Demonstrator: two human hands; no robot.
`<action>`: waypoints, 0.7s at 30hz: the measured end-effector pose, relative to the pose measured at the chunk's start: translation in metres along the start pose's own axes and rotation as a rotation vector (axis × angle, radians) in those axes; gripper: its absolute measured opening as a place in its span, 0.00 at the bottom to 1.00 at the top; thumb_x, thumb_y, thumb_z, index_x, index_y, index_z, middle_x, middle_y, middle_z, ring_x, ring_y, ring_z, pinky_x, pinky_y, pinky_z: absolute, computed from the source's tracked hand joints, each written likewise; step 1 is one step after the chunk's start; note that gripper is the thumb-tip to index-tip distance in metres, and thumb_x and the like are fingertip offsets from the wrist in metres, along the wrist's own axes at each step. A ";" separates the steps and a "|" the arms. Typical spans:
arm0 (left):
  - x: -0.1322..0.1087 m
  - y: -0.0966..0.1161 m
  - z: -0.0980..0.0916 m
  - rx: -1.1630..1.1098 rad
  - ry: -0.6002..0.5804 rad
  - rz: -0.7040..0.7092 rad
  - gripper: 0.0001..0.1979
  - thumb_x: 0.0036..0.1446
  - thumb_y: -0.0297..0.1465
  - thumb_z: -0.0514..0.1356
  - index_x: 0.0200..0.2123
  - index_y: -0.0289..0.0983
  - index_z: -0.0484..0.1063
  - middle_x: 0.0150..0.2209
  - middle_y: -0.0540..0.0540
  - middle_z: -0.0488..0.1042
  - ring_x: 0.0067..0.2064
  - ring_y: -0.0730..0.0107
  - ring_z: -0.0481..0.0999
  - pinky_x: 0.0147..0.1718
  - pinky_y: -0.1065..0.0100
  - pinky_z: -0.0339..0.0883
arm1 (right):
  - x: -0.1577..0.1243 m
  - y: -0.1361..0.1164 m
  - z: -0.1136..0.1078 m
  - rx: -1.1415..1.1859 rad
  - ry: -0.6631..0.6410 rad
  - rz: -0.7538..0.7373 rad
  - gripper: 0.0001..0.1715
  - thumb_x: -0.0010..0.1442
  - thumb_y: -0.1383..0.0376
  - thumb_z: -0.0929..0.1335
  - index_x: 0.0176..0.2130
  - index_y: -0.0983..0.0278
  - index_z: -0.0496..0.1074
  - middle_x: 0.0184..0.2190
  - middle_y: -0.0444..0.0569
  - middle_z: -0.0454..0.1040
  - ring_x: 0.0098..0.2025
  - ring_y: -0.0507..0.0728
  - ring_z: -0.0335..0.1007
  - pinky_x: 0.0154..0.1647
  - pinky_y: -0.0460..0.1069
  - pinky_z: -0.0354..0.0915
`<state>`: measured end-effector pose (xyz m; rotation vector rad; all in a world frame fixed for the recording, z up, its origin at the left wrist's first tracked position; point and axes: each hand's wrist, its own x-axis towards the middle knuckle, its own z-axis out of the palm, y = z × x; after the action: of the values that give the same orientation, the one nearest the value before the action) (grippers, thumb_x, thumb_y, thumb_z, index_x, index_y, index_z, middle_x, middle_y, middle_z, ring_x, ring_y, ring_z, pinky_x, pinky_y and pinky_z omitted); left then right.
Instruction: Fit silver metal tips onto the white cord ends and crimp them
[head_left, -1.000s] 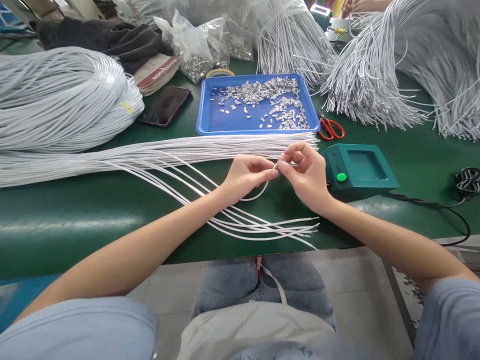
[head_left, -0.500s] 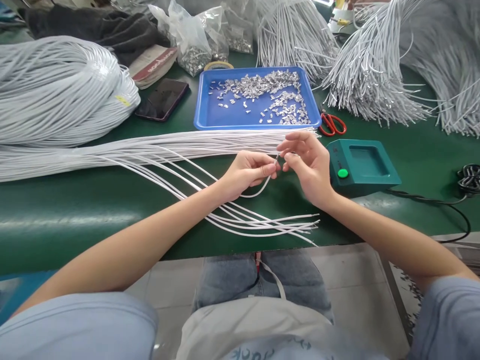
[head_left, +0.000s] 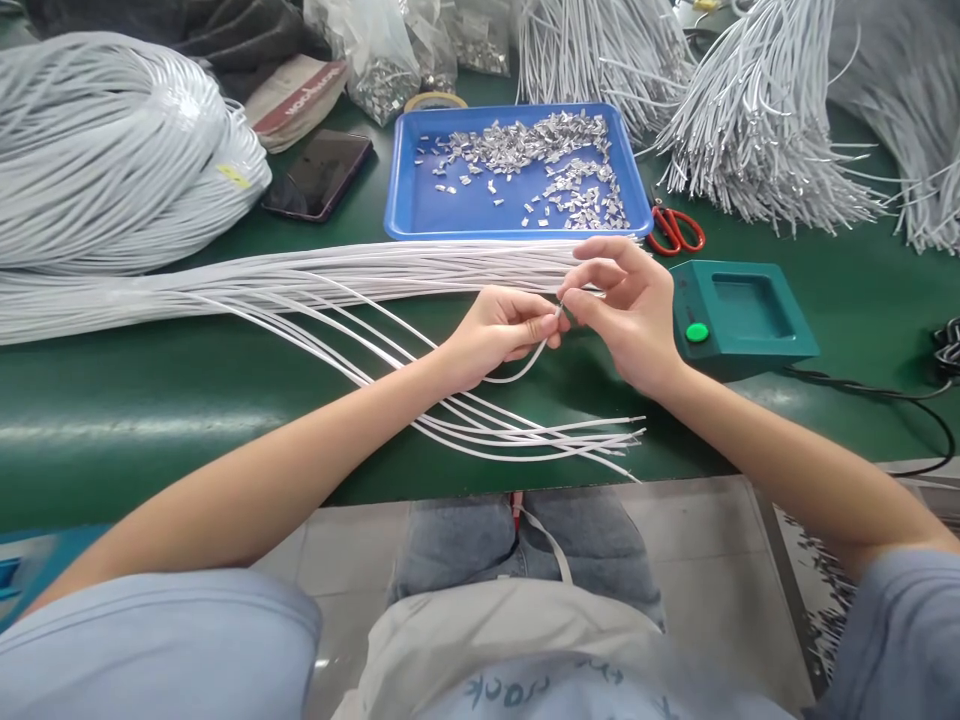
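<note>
My left hand [head_left: 504,335] pinches a white cable [head_left: 534,362] just below its tip, thumb against fingers. The thumb and forefinger of my right hand [head_left: 626,310] close on the bare tip of that same cable, while its other fingers are raised and curved. What exactly lies between the right fingertips is too small to make out. Under my left wrist, several loose white cables [head_left: 517,435] fan out with stripped ends toward the table's front edge. Behind both hands runs a thick bundle of white cables [head_left: 360,268].
A blue tray [head_left: 457,218] holds many small metal clips. Red-handled scissors [head_left: 675,232] and a green device [head_left: 742,315] with a lit button lie right. Farther back are a phone [head_left: 319,175], coiled cable [head_left: 112,150], bags of metal parts [head_left: 382,80] and hanging cable bunches [head_left: 772,120].
My right thumb and forefinger have closed onto the cable tip; before, they were slightly apart from it. My left hand keeps its pinch. The whole view has tilted slightly downward.
</note>
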<state>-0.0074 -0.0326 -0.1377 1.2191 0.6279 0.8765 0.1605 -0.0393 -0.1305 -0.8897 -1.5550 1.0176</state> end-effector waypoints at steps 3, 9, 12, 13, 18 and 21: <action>0.000 -0.001 0.000 0.005 0.016 0.023 0.18 0.46 0.41 0.74 0.26 0.30 0.78 0.22 0.48 0.74 0.16 0.88 0.58 0.13 0.78 0.45 | 0.000 -0.001 0.000 0.050 0.017 0.026 0.16 0.55 0.61 0.73 0.42 0.57 0.67 0.29 0.38 0.70 0.28 0.47 0.70 0.27 0.46 0.70; 0.000 -0.001 0.001 0.060 0.039 0.082 0.20 0.44 0.43 0.74 0.24 0.31 0.77 0.22 0.47 0.76 0.17 0.81 0.68 0.15 0.77 0.59 | 0.000 -0.004 0.001 0.188 0.008 0.123 0.17 0.53 0.61 0.75 0.40 0.58 0.67 0.28 0.38 0.72 0.26 0.48 0.70 0.29 0.48 0.73; 0.000 -0.001 0.001 0.041 0.036 0.098 0.19 0.44 0.42 0.74 0.24 0.31 0.77 0.22 0.48 0.76 0.17 0.81 0.69 0.16 0.77 0.61 | -0.001 -0.006 0.002 0.256 0.012 0.158 0.18 0.52 0.62 0.75 0.40 0.58 0.67 0.28 0.39 0.73 0.26 0.49 0.71 0.29 0.49 0.74; 0.000 -0.001 0.001 0.029 0.033 0.101 0.18 0.44 0.41 0.74 0.24 0.31 0.78 0.22 0.48 0.76 0.17 0.81 0.69 0.16 0.78 0.61 | -0.002 -0.007 0.003 0.266 0.014 0.164 0.18 0.52 0.63 0.75 0.41 0.58 0.67 0.28 0.38 0.73 0.26 0.49 0.71 0.29 0.49 0.74; 0.001 -0.001 0.001 -0.015 0.032 0.096 0.17 0.45 0.40 0.74 0.26 0.31 0.79 0.23 0.48 0.77 0.18 0.81 0.70 0.16 0.78 0.62 | -0.004 -0.010 0.007 0.191 0.049 0.106 0.15 0.54 0.66 0.71 0.41 0.58 0.66 0.26 0.38 0.69 0.26 0.48 0.69 0.28 0.47 0.72; 0.001 -0.001 0.001 -0.015 0.029 0.087 0.17 0.45 0.41 0.74 0.26 0.31 0.79 0.23 0.48 0.77 0.17 0.81 0.69 0.15 0.78 0.61 | -0.005 -0.009 0.008 0.103 0.068 0.025 0.12 0.54 0.68 0.69 0.39 0.58 0.66 0.25 0.38 0.66 0.27 0.48 0.67 0.26 0.46 0.69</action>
<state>-0.0060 -0.0326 -0.1384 1.2293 0.5944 0.9715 0.1535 -0.0484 -0.1250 -0.8655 -1.4255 1.0647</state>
